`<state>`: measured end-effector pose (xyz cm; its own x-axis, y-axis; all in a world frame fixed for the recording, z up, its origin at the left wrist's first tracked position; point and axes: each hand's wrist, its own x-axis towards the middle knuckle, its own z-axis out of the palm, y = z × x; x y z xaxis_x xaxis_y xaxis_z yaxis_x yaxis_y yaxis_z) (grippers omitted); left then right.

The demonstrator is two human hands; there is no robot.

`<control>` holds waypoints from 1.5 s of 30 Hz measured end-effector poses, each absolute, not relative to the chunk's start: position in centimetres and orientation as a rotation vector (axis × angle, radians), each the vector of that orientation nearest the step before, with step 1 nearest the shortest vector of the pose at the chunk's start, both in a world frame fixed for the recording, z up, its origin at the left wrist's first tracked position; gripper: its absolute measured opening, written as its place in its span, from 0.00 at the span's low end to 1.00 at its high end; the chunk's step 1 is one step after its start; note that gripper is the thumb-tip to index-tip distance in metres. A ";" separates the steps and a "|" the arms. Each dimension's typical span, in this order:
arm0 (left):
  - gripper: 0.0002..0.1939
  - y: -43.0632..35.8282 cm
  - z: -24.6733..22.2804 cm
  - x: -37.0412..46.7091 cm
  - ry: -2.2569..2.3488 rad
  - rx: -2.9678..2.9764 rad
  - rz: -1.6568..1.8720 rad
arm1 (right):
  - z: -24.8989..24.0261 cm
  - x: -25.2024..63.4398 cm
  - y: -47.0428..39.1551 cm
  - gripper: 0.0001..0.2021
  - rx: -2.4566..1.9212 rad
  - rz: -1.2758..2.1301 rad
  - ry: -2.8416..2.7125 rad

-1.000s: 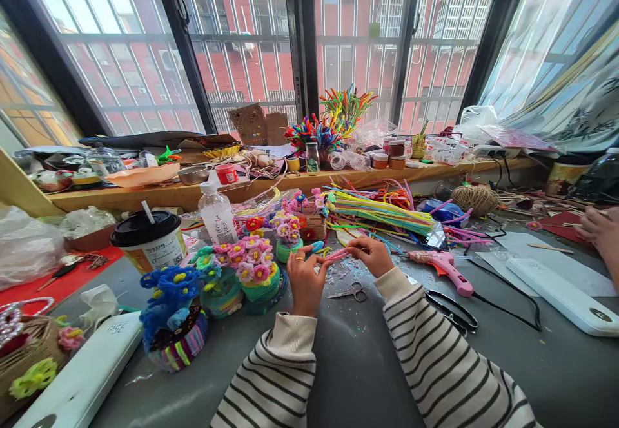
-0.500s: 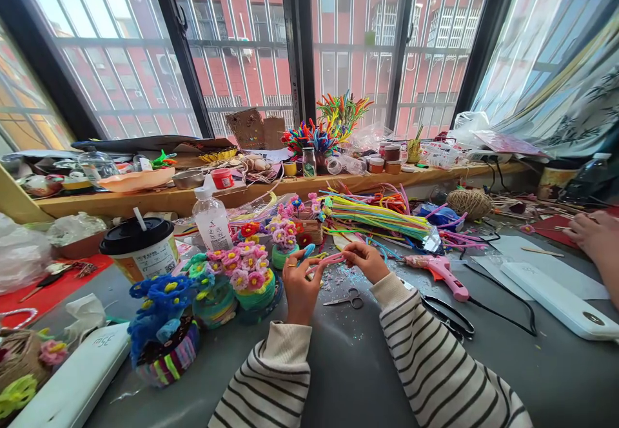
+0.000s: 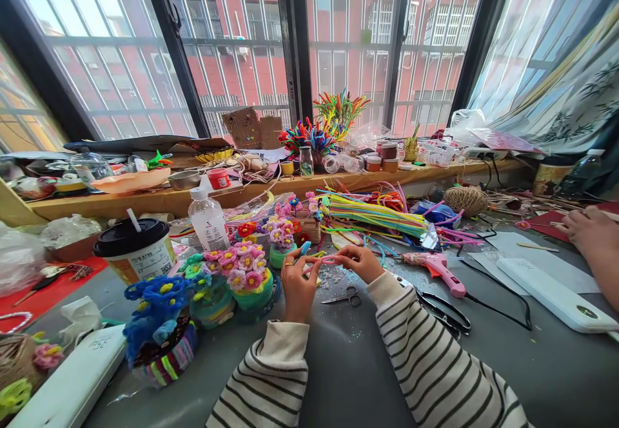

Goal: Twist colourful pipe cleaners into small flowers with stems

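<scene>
Between my two hands a pink pipe cleaner (image 3: 329, 260) is stretched low over the table. My left hand (image 3: 298, 285) pinches its left part, with a ring on one finger and a small blue fuzzy piece (image 3: 305, 247) showing by the fingertips. The fingers of my right hand (image 3: 360, 263) are closed on the other end. Just below lie small scissors (image 3: 344, 298) on the grey table (image 3: 343, 370). Pots of fuzzy pink flowers (image 3: 245, 262) and blue flowers (image 3: 159, 299) stand left of my left hand.
A pink glue gun (image 3: 438, 270), black-handled pliers (image 3: 445, 312) and a white device (image 3: 551, 292) lie at right. Another person's hand (image 3: 592, 228) rests at the far right. Behind are bundled pipe cleaners (image 3: 377, 215), a bottle (image 3: 207, 220) and a lidded cup (image 3: 138, 251).
My right hand has moved slightly left, closer to my left hand, and the pink piece between them looks shorter. The view has shifted slightly.
</scene>
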<state>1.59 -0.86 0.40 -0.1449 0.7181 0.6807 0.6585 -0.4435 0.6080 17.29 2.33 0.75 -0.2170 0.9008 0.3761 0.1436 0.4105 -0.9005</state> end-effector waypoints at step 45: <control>0.09 -0.9 0.2 1.6 1.666 2.048 1.682 | 0.0 16.6 2.0 0.14 -1.035 0.623 -1.787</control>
